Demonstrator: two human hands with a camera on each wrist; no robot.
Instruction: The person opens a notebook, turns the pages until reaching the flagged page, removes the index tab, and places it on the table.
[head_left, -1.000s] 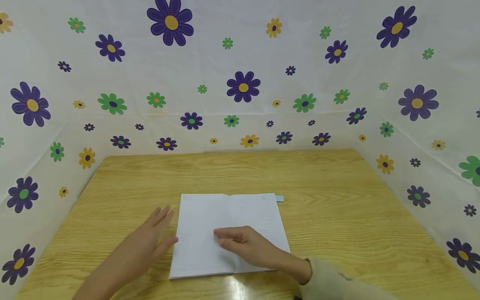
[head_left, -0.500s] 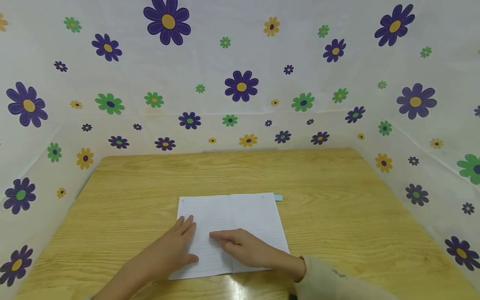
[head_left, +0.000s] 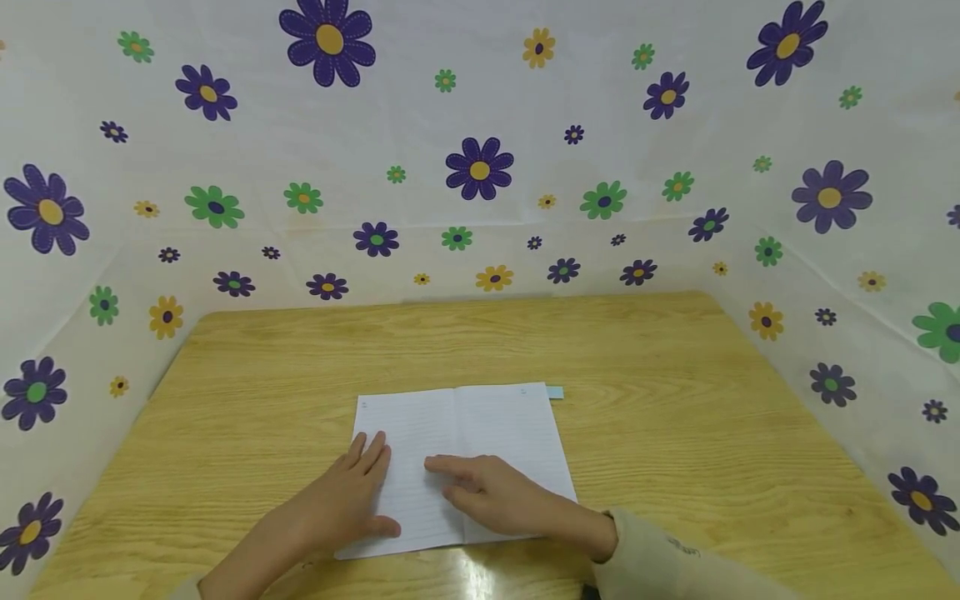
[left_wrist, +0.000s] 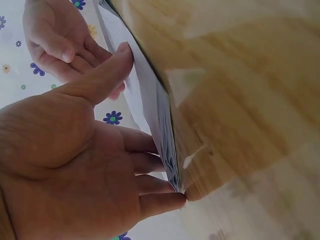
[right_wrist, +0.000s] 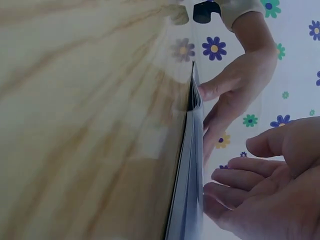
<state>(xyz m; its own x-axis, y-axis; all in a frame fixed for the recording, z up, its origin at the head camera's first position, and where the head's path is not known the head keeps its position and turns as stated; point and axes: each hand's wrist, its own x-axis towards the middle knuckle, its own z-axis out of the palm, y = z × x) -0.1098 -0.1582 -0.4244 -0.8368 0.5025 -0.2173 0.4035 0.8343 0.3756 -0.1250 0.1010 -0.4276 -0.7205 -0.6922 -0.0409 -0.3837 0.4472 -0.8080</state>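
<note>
An open notebook (head_left: 502, 433) with lined white pages lies flat on the table. My left hand (head_left: 341, 500) rests on its left page near the outer edge, fingers extended and thumb spread. In the left wrist view the left hand (left_wrist: 85, 155) lies against the page, its little finger at the stack's edge. My right hand (head_left: 502, 496) is over the middle and right page, fingers fairly straight and pointing left. The right wrist view shows the right hand (right_wrist: 270, 185) at the page surface with nothing between fingers and thumb. A pale blue tab (head_left: 555, 392) sticks out at the top right.
The wooden table (head_left: 300, 350) extends around the notebook. White cloth with printed flowers (head_left: 480, 100) stands behind it and along both sides. A black device (right_wrist: 205, 12) shows by the left sleeve in the right wrist view.
My left hand has moved right from beside the notebook onto the left page, then stayed there. The left page's top corner now shows small print. The right hand has barely shifted.
</note>
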